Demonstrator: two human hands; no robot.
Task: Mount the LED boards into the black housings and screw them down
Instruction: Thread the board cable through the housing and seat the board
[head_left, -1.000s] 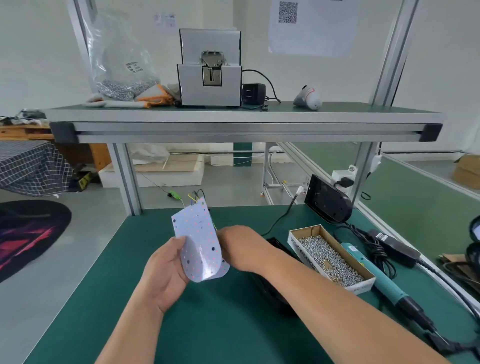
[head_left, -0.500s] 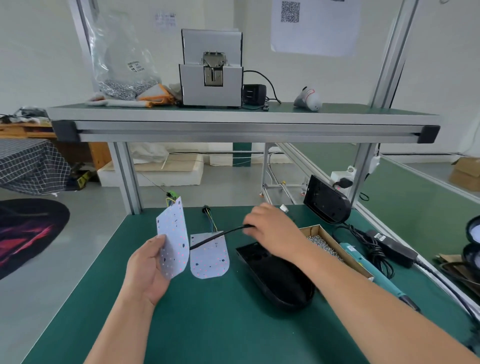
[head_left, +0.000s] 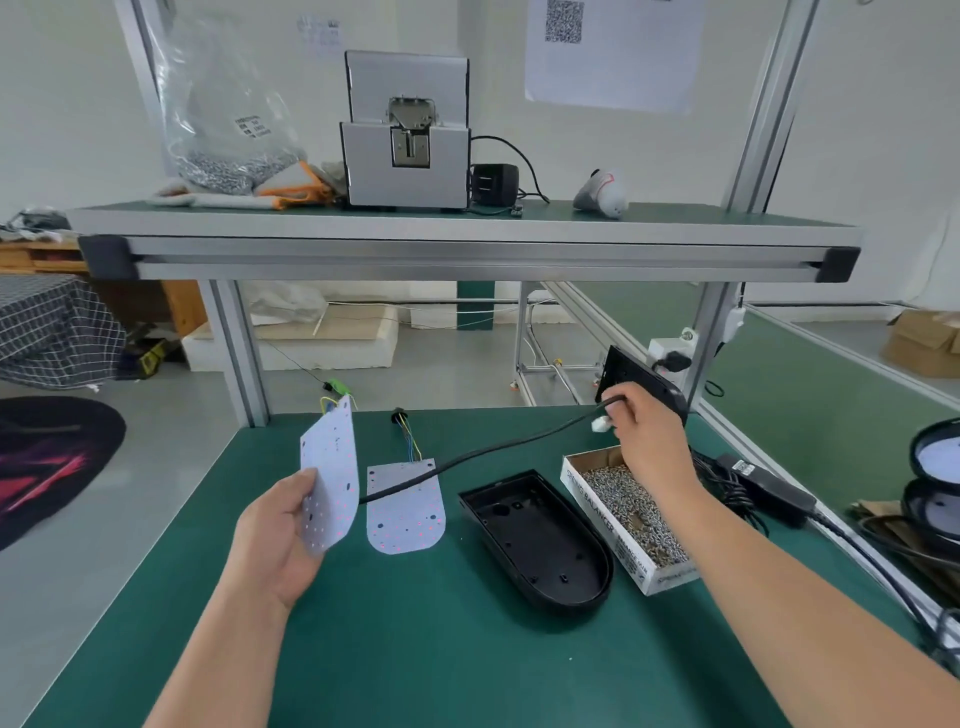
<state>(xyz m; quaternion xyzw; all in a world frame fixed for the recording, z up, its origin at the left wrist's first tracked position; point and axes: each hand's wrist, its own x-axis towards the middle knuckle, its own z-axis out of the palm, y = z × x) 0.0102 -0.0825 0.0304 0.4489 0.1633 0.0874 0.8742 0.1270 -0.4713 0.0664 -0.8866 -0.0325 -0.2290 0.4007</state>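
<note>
My left hand (head_left: 278, 535) holds a white LED board (head_left: 332, 478) upright by its lower edge, above the green mat. A second LED board (head_left: 405, 506) lies flat on the mat just right of it, with coloured wires at its far end. My right hand (head_left: 647, 436) pinches a black cable (head_left: 493, 451) near its white plug, stretched out from the held board toward the far right. An open black housing (head_left: 540, 540) lies empty on the mat between the flat board and the screw box. Another black housing (head_left: 636, 376) leans against the frame post behind my right hand.
A cardboard box of screws (head_left: 626, 514) sits right of the housing. A power adapter and cables (head_left: 769, 488) lie at the right edge. The upper shelf (head_left: 467, 244) carries a grey screw feeder (head_left: 408, 132) and a bag of screws (head_left: 228, 130). Round black parts (head_left: 935, 478) sit at the far right.
The two boards came apart: one now lies flat on the mat, the other stays in my left hand. My right hand took the black cable and pulled it out to the far right.
</note>
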